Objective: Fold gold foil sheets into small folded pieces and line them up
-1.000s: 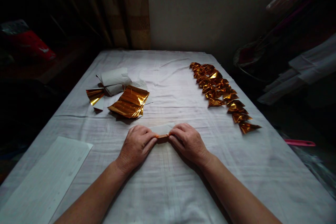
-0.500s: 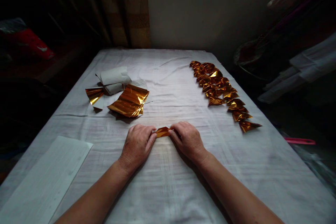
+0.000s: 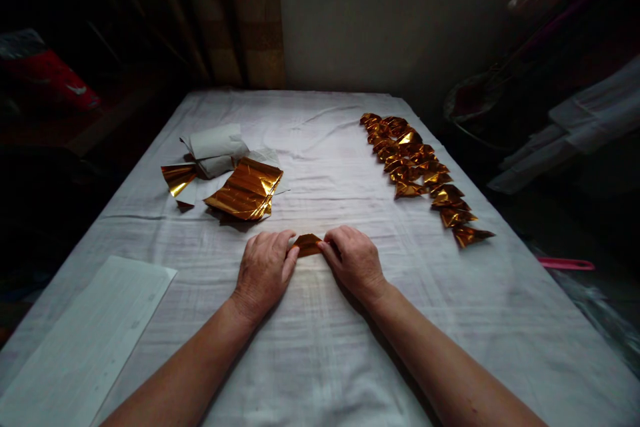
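A small folded piece of gold foil paper [image 3: 308,245] lies between my hands, near the middle of the cloth-covered table [image 3: 320,360]. My left hand [image 3: 265,267] pinches its left end between thumb and fingers. At the right end, my right hand [image 3: 354,260] grips it the same way. The fold has a flat top edge and slanting sides. Just beyond my left hand rests a stack of gold foil sheets [image 3: 247,188], its edges uneven. Folded gold foil pieces [image 3: 407,153] stand in rows at the far right.
Crumpled pale paper [image 3: 215,147] and a curled gold foil sheet [image 3: 179,179] lie behind the stack. A large white sheet [image 3: 85,340] covers the near left. Beyond the right edge are a pink handle [image 3: 567,264] and hanging white cloth [image 3: 595,113]. A red package [image 3: 50,77] sits far left.
The foil piece now shows a taller, more clearly slanted shape between my hands. My fingers have shifted slightly at its ends, and the whole view has moved a little.
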The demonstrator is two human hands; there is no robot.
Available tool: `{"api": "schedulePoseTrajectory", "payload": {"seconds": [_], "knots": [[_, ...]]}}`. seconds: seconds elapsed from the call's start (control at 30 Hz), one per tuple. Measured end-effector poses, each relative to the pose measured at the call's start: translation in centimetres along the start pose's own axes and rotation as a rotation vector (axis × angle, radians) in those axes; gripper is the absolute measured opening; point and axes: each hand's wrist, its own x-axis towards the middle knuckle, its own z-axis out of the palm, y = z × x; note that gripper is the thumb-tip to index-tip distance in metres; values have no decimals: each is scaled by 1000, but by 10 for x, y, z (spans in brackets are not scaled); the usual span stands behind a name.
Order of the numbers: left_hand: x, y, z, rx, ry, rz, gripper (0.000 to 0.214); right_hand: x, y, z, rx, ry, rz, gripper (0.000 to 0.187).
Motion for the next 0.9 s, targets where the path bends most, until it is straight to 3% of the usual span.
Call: {"api": "schedulePoseTrajectory", "payload": {"seconds": [0.27, 0.43, 0.53, 0.6, 0.73, 0.9], "knots": [[2, 0, -2, -24, -40, -35, 8, 1, 2, -1, -26, -1, 7, 18], [2, 1, -3, -14, -67, -30, 7, -2, -3, -5, 1, 30, -125, 28], [2, 1, -2, -11, -68, -38, 9, -6, -9, -8, 4, -101, -306, 40], [1, 0, -1, -20, -71, -48, 9, -8, -13, -9, -3, -227, -355, 51], [1, -2, 0, -83, -84, -67, 8, -10, -15, -8, -8, -368, -323, 64], [-1, -6, -2, -155, -109, -82, 8, -13, -10, -10, -24, -410, -282, 67]]}}
